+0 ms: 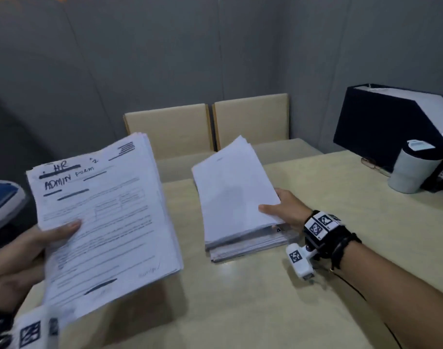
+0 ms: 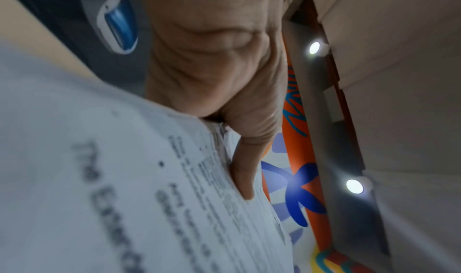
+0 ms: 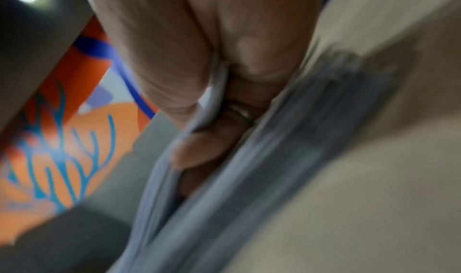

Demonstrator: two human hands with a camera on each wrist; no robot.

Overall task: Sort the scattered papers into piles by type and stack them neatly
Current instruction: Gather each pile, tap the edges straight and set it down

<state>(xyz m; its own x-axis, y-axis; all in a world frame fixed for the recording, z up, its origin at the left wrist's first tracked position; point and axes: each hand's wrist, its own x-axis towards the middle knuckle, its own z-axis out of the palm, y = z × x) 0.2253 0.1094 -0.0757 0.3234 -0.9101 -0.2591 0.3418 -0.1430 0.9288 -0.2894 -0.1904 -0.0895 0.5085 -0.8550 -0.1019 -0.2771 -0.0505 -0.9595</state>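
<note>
Overhead, grey walls (image 1: 165, 59) enclose a beige table (image 1: 265, 298); two tan chairs (image 1: 170, 127) stand behind; the left hand (image 1: 19, 260) grips a form stack (image 1: 107, 222) aloft; the right hand (image 1: 288, 210) pinches blank sheets (image 1: 233, 192) above the tabletop pile (image 1: 250, 245).

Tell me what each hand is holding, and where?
Left hand grips the white printed form bundle by its left edge; right hand pinches the blank white sheets at their right edge.

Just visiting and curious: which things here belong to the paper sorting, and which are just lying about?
In the job:
- handwritten-headed form stack, gripped by left hand
- blank-topped white stack, gripped by right hand

Lying about:
- white cylindrical cup
- dark box file
- eyeglasses
</note>
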